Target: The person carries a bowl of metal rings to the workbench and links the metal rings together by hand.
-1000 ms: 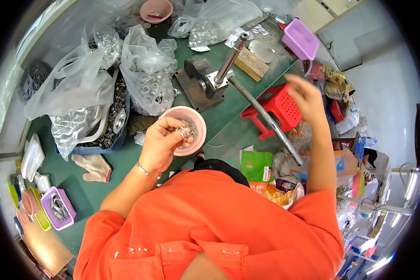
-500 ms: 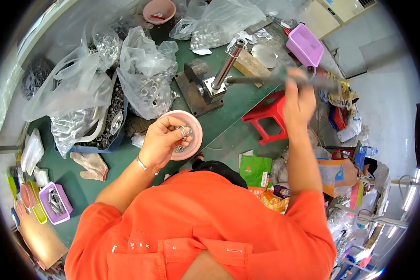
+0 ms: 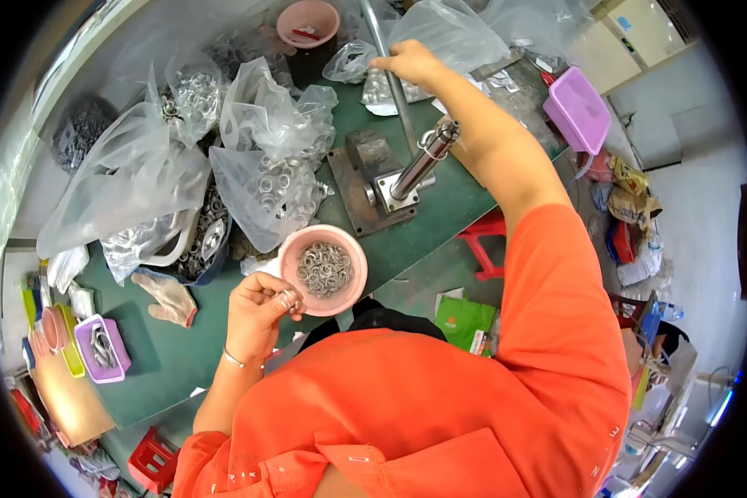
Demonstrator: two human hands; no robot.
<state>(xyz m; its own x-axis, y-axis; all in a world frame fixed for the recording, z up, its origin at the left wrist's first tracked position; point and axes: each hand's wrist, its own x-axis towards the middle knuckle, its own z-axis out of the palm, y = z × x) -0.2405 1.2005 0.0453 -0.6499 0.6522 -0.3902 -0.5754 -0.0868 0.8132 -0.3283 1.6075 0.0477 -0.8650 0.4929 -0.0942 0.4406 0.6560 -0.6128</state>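
My left hand (image 3: 261,309) is closed on small metal rings, just left of a pink bowl (image 3: 358,286) that holds several more rings (image 3: 324,269). My right hand (image 3: 408,64) touches the long metal bar (image 3: 388,75) near its far end, fingers bent over it. From there the bar runs down to the hand press (image 3: 397,189), which stands on a dark steel base on the green table. A ring-shaped piece hangs round the upright shaft (image 3: 426,158) of the press.
Clear plastic bags (image 3: 278,183) of metal parts and a blue crate (image 3: 203,274) stand at the left. A glove (image 3: 166,299) and a purple basket (image 3: 102,349) lie nearer. Another purple basket (image 3: 578,110) is at the right, above a red stool (image 3: 483,245).
My right hand has swung the bar from the right round to the far side of the press. My left hand has moved from over the bowl to its left side with the rings.
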